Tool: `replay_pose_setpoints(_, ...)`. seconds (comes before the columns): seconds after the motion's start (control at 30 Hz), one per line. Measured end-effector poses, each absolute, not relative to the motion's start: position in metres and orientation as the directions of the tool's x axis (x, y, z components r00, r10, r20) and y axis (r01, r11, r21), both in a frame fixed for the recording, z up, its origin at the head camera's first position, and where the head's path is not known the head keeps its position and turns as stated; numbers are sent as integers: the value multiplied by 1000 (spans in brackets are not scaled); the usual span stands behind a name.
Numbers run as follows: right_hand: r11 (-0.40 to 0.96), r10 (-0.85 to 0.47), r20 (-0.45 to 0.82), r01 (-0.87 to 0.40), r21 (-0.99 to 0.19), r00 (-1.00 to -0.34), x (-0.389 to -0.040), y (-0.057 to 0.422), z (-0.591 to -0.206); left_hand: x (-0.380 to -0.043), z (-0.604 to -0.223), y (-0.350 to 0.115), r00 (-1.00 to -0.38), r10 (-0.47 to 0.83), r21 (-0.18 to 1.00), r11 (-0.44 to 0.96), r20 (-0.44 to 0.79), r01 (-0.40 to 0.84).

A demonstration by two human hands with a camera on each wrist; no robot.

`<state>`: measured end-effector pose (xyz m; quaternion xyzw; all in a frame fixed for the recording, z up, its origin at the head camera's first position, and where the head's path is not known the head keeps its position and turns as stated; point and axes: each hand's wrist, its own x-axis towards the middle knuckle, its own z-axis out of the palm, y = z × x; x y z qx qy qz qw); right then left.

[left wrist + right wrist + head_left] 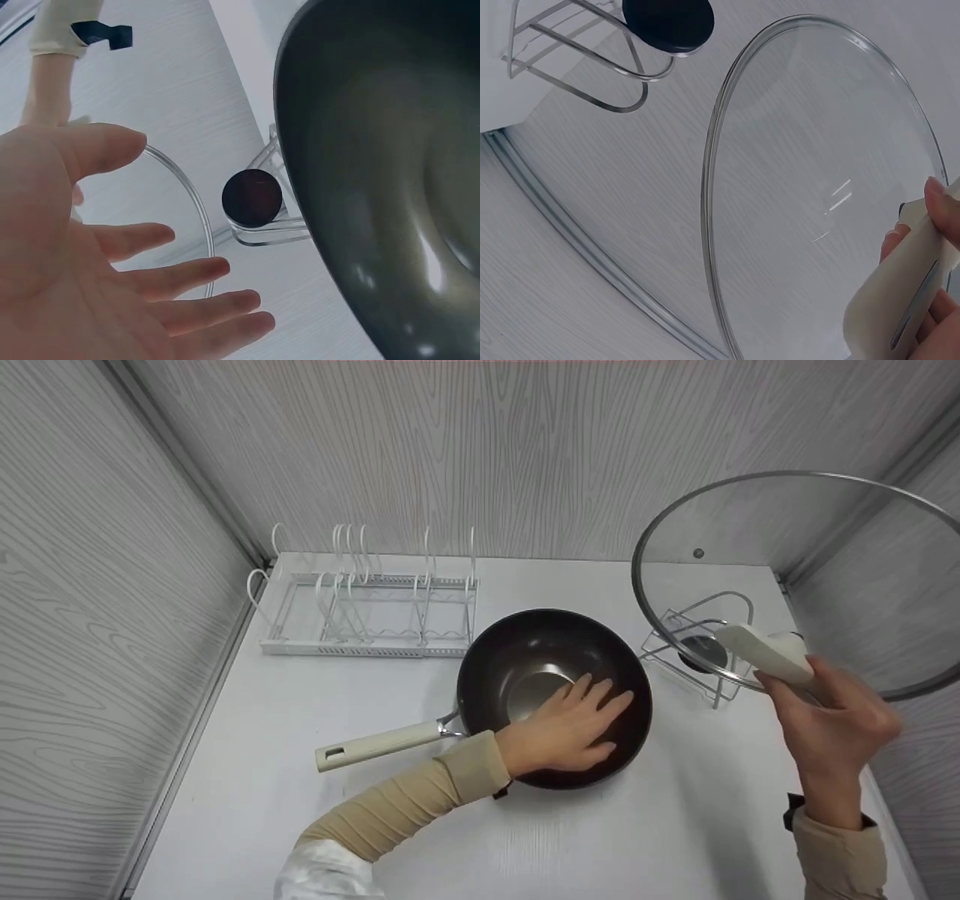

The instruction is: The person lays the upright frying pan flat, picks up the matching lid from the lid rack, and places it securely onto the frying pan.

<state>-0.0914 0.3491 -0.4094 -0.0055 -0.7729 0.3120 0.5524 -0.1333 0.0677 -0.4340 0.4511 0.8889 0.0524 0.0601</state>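
Note:
A dark wok [487,660] with a cream handle [382,744] stands in the middle of the white table. My left hand [566,727] is over the wok's inside, fingers straight and spread. In the left wrist view that hand [112,262] shows its palm and grips nothing. My right hand [836,716] holds a large glass lid [795,555] by its cream handle [772,652], up at the right side. In the right wrist view, thumb and fingers wrap the lid handle [889,300], and the clear lid [817,150] with its metal rim is tilted.
A white wire rack [367,649] with upright loops stands at the back left. Behind the lid is a small metal wire stand [720,690] with a dark round piece [703,654]. Wood-grain walls [487,457] enclose the table [285,810] at the back and sides.

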Motion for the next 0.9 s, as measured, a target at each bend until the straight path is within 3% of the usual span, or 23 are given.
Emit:
replay_pose_setpoints(0.17, 775, 377, 830, -351, -525, -410, -84, 341, -407, -125, -438, 49, -598, 802, 122, 592, 18, 797)
replay_pose_setpoints(0.47, 750, 371, 822, -382, -539, -431, -71, 325, -399, -114, -446, 23, -616, 768, -107, 636, 175, 764)
replay_pose_setpoints(0.73, 725, 361, 831, -434, -535, -423, -66, 313, -399, -105, -455, -2, -654, 726, -151, 686, 215, 712)
replay_pose_setpoints(0.9, 731, 354, 844, -444, -518, -403, -63, 303, -396, -101, -466, -22, -685, 696, -104, 713, 215, 693)
